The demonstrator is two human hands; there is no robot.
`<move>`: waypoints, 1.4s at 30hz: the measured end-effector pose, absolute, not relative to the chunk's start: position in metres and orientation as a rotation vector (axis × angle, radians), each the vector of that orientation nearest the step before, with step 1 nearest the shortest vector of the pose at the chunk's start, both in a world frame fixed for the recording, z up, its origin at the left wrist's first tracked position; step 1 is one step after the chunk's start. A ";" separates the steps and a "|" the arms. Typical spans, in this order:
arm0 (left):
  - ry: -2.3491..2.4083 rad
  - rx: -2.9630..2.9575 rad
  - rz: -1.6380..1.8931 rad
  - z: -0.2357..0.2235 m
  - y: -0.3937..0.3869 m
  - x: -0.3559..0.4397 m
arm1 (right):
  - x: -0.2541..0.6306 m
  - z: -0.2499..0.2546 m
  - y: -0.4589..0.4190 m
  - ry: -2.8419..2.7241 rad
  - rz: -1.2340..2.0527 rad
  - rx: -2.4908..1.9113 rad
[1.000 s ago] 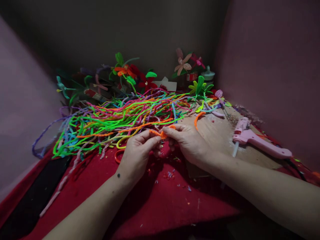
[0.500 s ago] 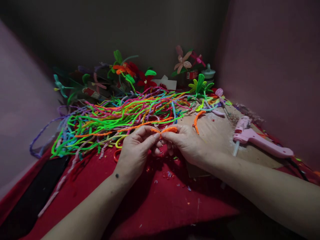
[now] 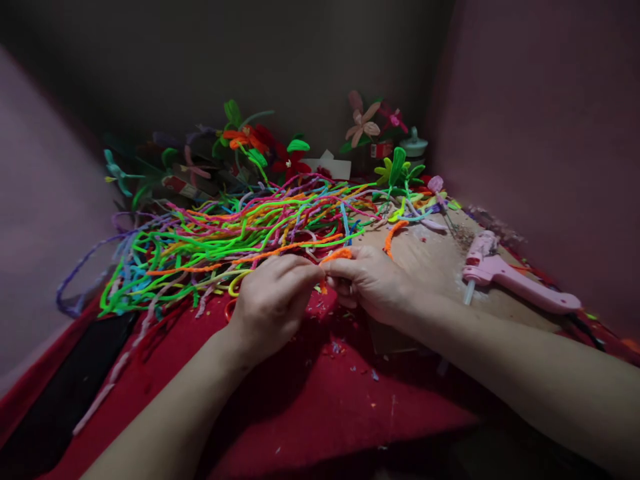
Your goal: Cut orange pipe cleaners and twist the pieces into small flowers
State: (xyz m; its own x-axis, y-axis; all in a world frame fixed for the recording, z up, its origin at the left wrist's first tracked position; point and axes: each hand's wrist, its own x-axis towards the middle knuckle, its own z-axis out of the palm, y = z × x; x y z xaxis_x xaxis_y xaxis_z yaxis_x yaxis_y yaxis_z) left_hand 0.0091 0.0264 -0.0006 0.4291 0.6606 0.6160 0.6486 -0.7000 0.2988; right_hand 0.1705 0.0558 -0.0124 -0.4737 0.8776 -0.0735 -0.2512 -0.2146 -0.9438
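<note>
An orange pipe cleaner [image 3: 336,256], bent into a loop, is pinched between my two hands near the middle of the view. My right hand [image 3: 373,280] grips it with thumb and forefinger, and a short orange end shows below the fingers. My left hand [image 3: 275,297] is turned back-up, its fingertips closed on the same piece beside the right thumb; its grip is partly hidden. Just beyond lies a heap of colourful pipe cleaners [image 3: 240,233]. Another curved orange piece [image 3: 393,239] rests on the board to the right.
A pink glue gun [image 3: 520,277] lies on a brown board [image 3: 425,273] at right. Pipe-cleaner flowers [image 3: 245,137] stand along the back wall, with a lidded jar [image 3: 414,145]. A black flat object [image 3: 65,393] lies left on the red cloth [image 3: 320,413], which has scattered scraps.
My left hand has rolled over, from thumb side up to back up, and covers the left part of the orange piece. The right hand has stayed nearly in place.
</note>
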 end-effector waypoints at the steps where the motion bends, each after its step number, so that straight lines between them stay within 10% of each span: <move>1: 1.270 2.412 1.177 0.004 0.026 0.011 | 0.171 -0.011 0.055 -1.300 1.723 -0.829; 6: 1.254 1.527 0.907 0.013 0.027 0.015 | 0.174 -0.008 0.049 -1.712 1.089 -0.873; 12: 1.348 1.833 0.831 0.004 0.026 0.014 | 0.173 -0.011 0.041 -1.962 0.616 -0.929; 18: 1.548 3.339 0.778 0.001 0.017 0.019 | 0.166 -0.011 0.042 -1.375 1.471 -0.998; 22: 1.522 3.303 0.909 0.000 0.020 0.016 | 0.166 -0.012 0.049 -0.936 1.935 -0.924; 31: 1.061 1.222 0.822 0.007 0.043 -0.004 | 0.176 0.003 0.051 -1.405 1.739 -0.578; 38: 1.313 1.945 0.499 0.015 0.027 0.006 | 0.176 -0.003 0.053 -1.732 1.207 -0.830; 42: 1.735 2.590 0.436 0.000 0.019 0.018 | 0.171 -0.011 0.056 -1.432 1.469 -0.967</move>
